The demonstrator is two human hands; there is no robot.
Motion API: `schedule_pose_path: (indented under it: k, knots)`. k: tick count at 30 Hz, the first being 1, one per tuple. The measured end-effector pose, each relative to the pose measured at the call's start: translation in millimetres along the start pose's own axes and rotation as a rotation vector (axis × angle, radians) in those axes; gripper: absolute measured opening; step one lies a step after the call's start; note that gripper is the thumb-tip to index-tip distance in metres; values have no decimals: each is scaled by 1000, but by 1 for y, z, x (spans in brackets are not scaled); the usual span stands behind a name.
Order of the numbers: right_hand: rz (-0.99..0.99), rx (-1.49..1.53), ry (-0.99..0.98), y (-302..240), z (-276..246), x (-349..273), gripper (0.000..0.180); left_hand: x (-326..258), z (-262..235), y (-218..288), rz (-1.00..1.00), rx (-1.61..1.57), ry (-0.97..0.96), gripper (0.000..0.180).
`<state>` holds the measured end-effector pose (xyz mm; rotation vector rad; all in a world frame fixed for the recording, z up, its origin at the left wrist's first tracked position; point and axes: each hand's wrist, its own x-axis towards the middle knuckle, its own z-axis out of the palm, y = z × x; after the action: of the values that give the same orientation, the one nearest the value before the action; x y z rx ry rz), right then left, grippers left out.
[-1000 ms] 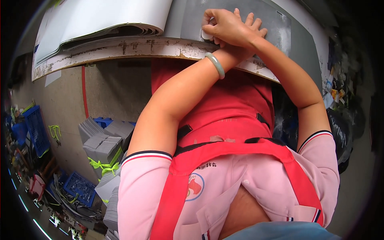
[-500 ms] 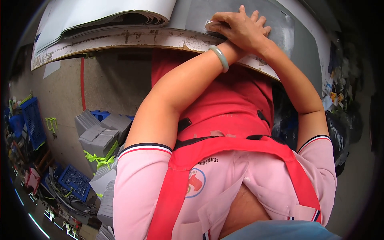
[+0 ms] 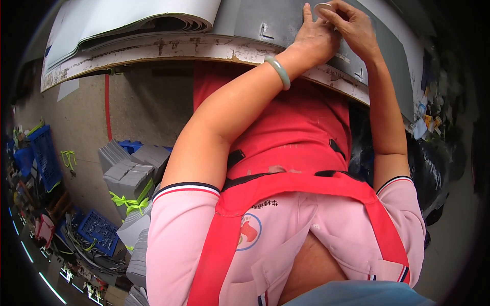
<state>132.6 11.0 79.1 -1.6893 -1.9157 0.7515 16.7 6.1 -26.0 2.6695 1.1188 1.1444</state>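
Observation:
Both of my hands are up at the top of the view on a grey sheet [image 3: 275,20] that lies on a worn white table edge [image 3: 168,48]. My left hand [image 3: 314,38], with a pale green bangle [image 3: 278,71] on its wrist, rests flat on the sheet with a finger pointing up. My right hand [image 3: 352,25] pinches a small round white piece [image 3: 322,7] just above the left hand's fingers. Much of that piece is hidden by my fingers.
A stack of white sheets [image 3: 138,18] curls up on the table to the left. Below on the floor are tied bundles of grey sheets [image 3: 130,176], blue crates [image 3: 43,155] and dark bags [image 3: 434,168] at the right. My red apron fills the middle.
My hands were laid one over the other on the sheet; now they have come apart, and the right hand holds a small round white piece above the left.

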Motion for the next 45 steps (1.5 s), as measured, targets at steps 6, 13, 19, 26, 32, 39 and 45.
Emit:
schedule_pose_path:
  k: [6, 13, 19, 26, 32, 39, 45]
  knots:
    - [398, -152, 389, 155, -65, -30, 36, 8, -4, 2, -7, -86, -139, 26]
    - [502, 587, 262, 171, -100, -40, 28, 4, -13, 2, -3, -110, -97, 25]
    - [363, 902, 114, 151, -68, -50, 32, 6, -47, 15, 98, -383, 81, 39]
    - [233, 1453, 306, 147, -48, -18, 31, -24, -109, 19, 178, -351, -269, 31]
    - [223, 1394, 339, 181, -49, -23, 36, -9, -124, -32, 13, -213, -551, 33]
    - [214, 1361, 365, 178, -48, -24, 30, -7, -124, -48, -45, -384, -574, 23]
    - [228, 1421, 353, 158, -45, -25, 27, -14, -125, -49, 167, -266, -541, 16]
